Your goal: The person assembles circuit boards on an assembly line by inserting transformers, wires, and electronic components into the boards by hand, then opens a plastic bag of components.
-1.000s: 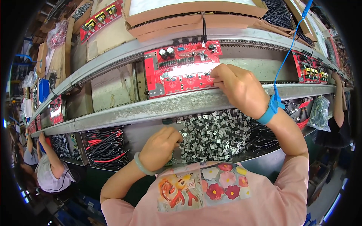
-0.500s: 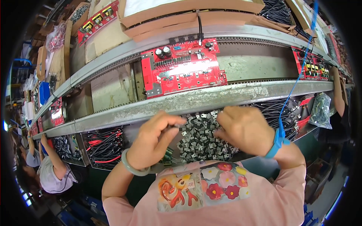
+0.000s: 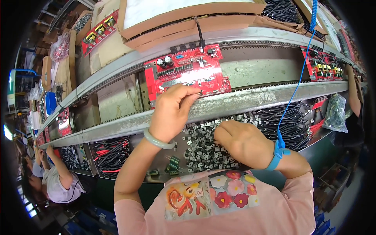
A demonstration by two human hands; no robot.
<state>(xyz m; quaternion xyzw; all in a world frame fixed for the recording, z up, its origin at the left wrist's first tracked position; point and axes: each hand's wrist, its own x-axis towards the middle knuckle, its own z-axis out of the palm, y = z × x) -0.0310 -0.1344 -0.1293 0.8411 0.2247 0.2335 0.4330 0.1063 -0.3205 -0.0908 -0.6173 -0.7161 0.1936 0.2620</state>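
Note:
A red circuit board [image 3: 184, 74] lies on the conveyor line between two metal rails. My left hand [image 3: 172, 111], with a pale green bangle on the wrist, reaches up to the board's near edge, fingertips pinched together on a small part I cannot make out. My right hand [image 3: 243, 143], with a blue wrist strap and coiled blue cord, rests curled over a pile of small black components [image 3: 203, 147] on the tray in front of me. What the right fingers hold is hidden.
Black and red wire bundles [image 3: 111, 156] lie left of the pile, black cables [image 3: 286, 117] to the right. More red boards [image 3: 323, 66] sit along the line. Cardboard boxes [image 3: 188, 15] stand behind. Another person [image 3: 58, 180] works at the lower left, another arm [image 3: 354, 94] at the right edge.
My left hand rose from the component pile to the red board's near edge. My right hand came down from the board to the pile and stays there.

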